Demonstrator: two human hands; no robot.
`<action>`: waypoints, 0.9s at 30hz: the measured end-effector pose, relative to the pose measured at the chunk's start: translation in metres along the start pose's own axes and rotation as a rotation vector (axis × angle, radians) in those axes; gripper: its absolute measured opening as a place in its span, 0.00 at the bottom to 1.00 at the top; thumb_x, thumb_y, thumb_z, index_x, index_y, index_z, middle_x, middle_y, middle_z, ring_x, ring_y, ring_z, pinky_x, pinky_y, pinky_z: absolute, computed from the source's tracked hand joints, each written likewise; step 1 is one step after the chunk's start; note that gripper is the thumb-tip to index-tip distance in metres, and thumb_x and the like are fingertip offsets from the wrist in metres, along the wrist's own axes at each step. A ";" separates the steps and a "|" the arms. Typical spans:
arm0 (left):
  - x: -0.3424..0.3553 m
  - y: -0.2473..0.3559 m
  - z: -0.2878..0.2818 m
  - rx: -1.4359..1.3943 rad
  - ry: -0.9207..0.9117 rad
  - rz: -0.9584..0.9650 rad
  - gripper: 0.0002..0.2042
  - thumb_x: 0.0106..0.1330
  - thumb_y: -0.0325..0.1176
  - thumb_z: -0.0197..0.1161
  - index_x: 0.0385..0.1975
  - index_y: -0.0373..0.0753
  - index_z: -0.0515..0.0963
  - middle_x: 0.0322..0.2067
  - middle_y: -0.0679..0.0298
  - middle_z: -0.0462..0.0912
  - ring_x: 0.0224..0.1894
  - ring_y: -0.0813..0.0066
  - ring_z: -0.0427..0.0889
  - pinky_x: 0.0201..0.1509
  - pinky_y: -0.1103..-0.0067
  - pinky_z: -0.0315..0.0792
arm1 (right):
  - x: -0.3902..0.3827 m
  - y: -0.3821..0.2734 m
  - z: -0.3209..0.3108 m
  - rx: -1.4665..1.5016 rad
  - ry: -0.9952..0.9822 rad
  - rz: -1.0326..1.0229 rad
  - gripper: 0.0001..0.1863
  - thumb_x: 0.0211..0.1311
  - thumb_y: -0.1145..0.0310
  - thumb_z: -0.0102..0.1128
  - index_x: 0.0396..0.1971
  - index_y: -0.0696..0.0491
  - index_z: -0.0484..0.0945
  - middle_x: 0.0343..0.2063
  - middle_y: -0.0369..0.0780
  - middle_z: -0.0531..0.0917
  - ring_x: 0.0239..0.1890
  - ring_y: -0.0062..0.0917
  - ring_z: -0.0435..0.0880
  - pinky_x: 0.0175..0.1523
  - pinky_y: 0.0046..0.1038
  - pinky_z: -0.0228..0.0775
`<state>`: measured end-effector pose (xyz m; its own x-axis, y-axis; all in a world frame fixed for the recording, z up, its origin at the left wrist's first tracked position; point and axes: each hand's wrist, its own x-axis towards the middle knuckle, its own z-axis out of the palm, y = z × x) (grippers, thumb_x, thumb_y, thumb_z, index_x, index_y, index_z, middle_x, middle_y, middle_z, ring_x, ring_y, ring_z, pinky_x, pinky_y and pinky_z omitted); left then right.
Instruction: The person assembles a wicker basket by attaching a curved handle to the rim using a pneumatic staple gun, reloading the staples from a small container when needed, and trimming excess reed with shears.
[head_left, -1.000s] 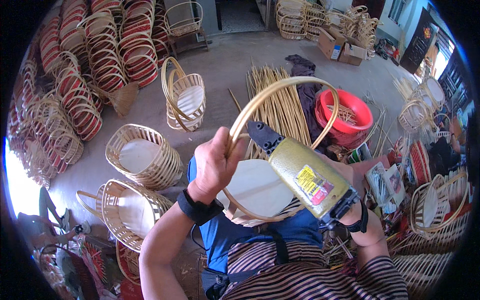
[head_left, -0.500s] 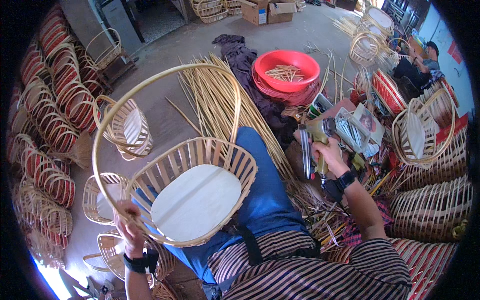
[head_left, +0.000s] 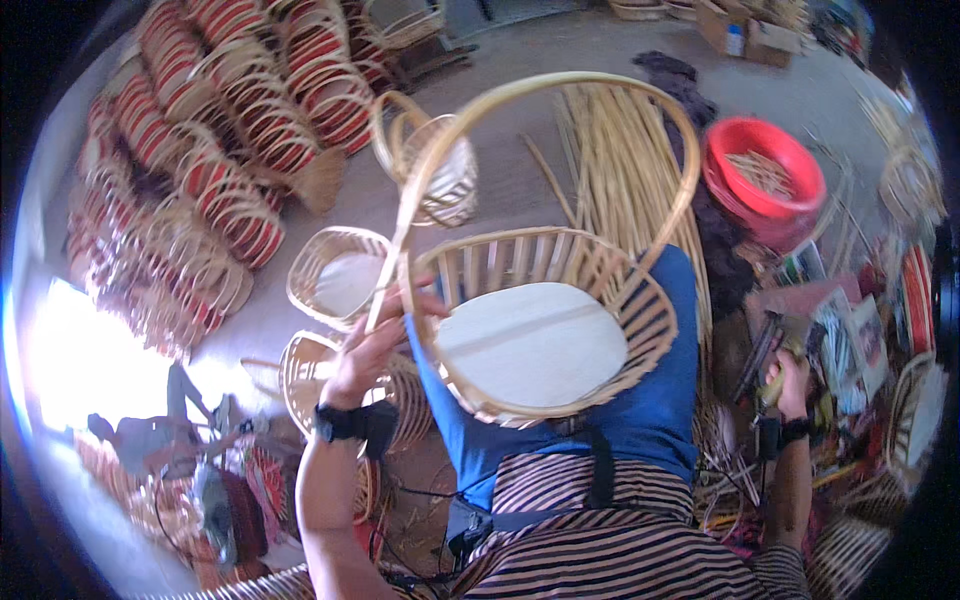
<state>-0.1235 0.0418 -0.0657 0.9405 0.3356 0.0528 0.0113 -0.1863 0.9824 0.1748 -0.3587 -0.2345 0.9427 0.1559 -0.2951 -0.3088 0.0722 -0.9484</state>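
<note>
A pale woven basket (head_left: 530, 345) with a white oval base rests across my lap, its tall hoop handle (head_left: 560, 82) arching up over it. My left hand (head_left: 375, 345) is closed on the handle's left end, beside the basket's rim, with some fingers reaching over the edge. Off to the right, away from the basket, my right hand (head_left: 790, 385) grips a nail gun (head_left: 770, 370) with a dark, long magazine. That tool is slightly blurred.
Long split canes (head_left: 625, 160) lie on the floor ahead. Beyond my right knee stands a red basin (head_left: 765, 165) with short sticks in it. Small baskets (head_left: 345, 275) sit to the left, before stacked red-and-tan baskets (head_left: 200, 130). Boxes and tools (head_left: 840, 340) crowd the right.
The view has swung left, so everything sits further right in it. My left hand has shifted along the handle's end, fingers now over the rim. The nail gun stays in my right hand.
</note>
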 end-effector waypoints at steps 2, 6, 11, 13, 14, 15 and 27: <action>0.002 -0.001 0.004 0.080 -0.014 0.004 0.21 0.56 0.42 0.43 0.43 0.32 0.66 0.44 0.56 0.66 0.49 0.68 0.62 0.53 0.74 0.54 | 0.008 0.003 0.002 -0.025 -0.060 -0.056 0.06 0.46 0.73 0.53 0.22 0.57 0.66 0.14 0.36 0.69 0.11 0.18 0.66 0.14 0.20 0.57; 0.006 -0.014 0.011 -0.039 -0.058 0.104 0.28 0.57 0.53 0.39 0.43 0.32 0.66 0.40 0.56 0.69 0.48 0.68 0.63 0.55 0.74 0.50 | 0.009 -0.024 0.024 -0.275 -0.338 -0.222 0.05 0.49 0.72 0.52 0.25 0.57 0.67 0.15 0.33 0.69 0.11 0.15 0.64 0.16 0.18 0.56; 0.021 -0.012 0.017 -0.032 -0.143 0.175 0.30 0.56 0.57 0.37 0.39 0.31 0.69 0.40 0.57 0.70 0.50 0.66 0.59 0.55 0.72 0.49 | -0.037 -0.085 0.073 -0.480 -0.452 -0.461 0.11 0.48 0.75 0.49 0.35 0.58 0.68 0.20 0.33 0.71 0.15 0.13 0.65 0.18 0.15 0.56; 0.027 -0.004 0.014 0.087 -0.216 0.223 0.30 0.56 0.56 0.38 0.37 0.31 0.71 0.41 0.57 0.69 0.50 0.65 0.59 0.55 0.72 0.49 | -0.053 -0.103 0.081 -0.598 -0.480 -0.496 0.12 0.47 0.74 0.51 0.34 0.59 0.69 0.22 0.35 0.73 0.20 0.16 0.69 0.24 0.18 0.60; 0.029 -0.001 0.012 0.087 -0.237 0.228 0.29 0.56 0.56 0.39 0.37 0.32 0.71 0.40 0.57 0.69 0.49 0.65 0.60 0.55 0.73 0.50 | -0.062 -0.109 0.086 -0.661 -0.492 -0.514 0.12 0.46 0.73 0.53 0.34 0.59 0.69 0.23 0.36 0.74 0.22 0.18 0.71 0.26 0.20 0.63; 0.031 0.001 0.011 0.086 -0.261 0.234 0.28 0.56 0.55 0.40 0.36 0.32 0.72 0.40 0.57 0.69 0.48 0.66 0.61 0.55 0.73 0.50 | -0.070 -0.114 0.088 -0.731 -0.510 -0.523 0.12 0.46 0.73 0.54 0.33 0.60 0.69 0.24 0.37 0.75 0.24 0.20 0.73 0.29 0.21 0.65; 0.059 0.009 0.028 0.384 -0.156 0.245 0.16 0.41 0.42 0.65 0.22 0.35 0.72 0.21 0.65 0.72 0.27 0.75 0.69 0.31 0.79 0.63 | -0.125 -0.141 0.138 -0.999 -0.810 -1.045 0.20 0.41 0.70 0.55 0.38 0.58 0.69 0.35 0.43 0.75 0.37 0.33 0.74 0.43 0.30 0.64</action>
<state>-0.0585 0.0338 -0.0586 0.9706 0.1019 0.2183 -0.1202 -0.5804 0.8054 0.0828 -0.2526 -0.0473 0.2724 0.9123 0.3059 0.8740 -0.1017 -0.4751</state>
